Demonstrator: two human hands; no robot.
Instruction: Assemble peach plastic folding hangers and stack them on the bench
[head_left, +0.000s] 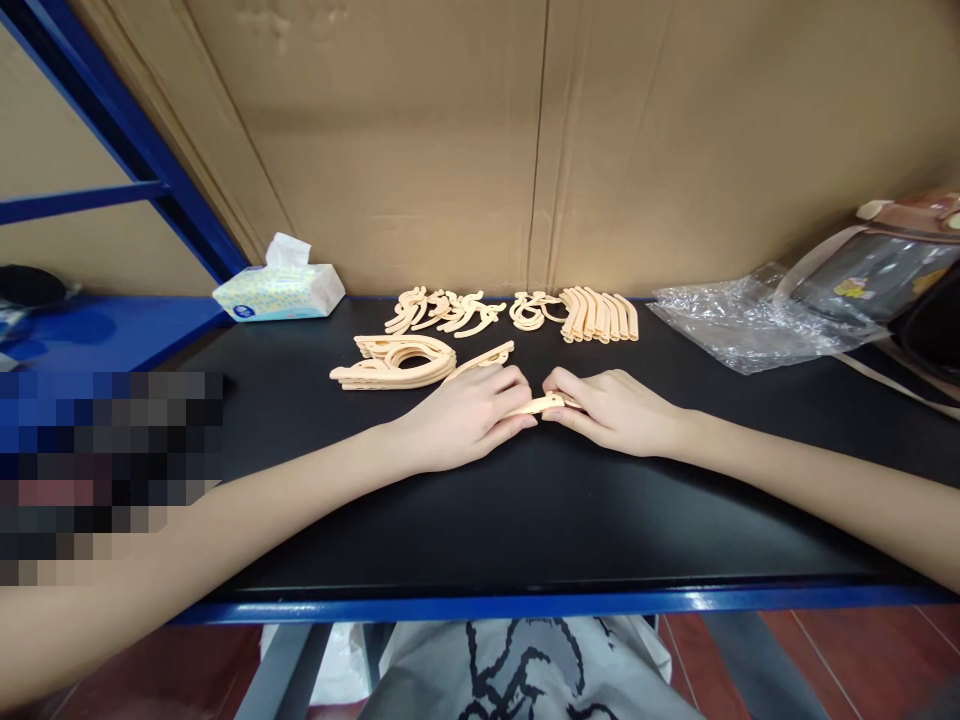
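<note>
Over the near middle of the black tabletop (pixel 495 530), a pale tan plastic piece (pixel 537 406) is spanning the gap between two hands. The left hand (pixel 480 415) is pinching one end, and the right hand (pixel 619 412) is gripping the other. A long curved piece (pixel 484 360) is extending behind the left hand, beside a stack of matching pieces (pixel 397 365). Farther back, smaller hooked pieces (pixel 442 311) and a row of curved arms (pixel 598 315) are lying between a tissue box (pixel 279 292) and a clear plastic bag (pixel 757 318).

No legible lettering, round blue logo (pixel 244 312) on tissue pack (pixel 274 292), marking too small to read
</note>
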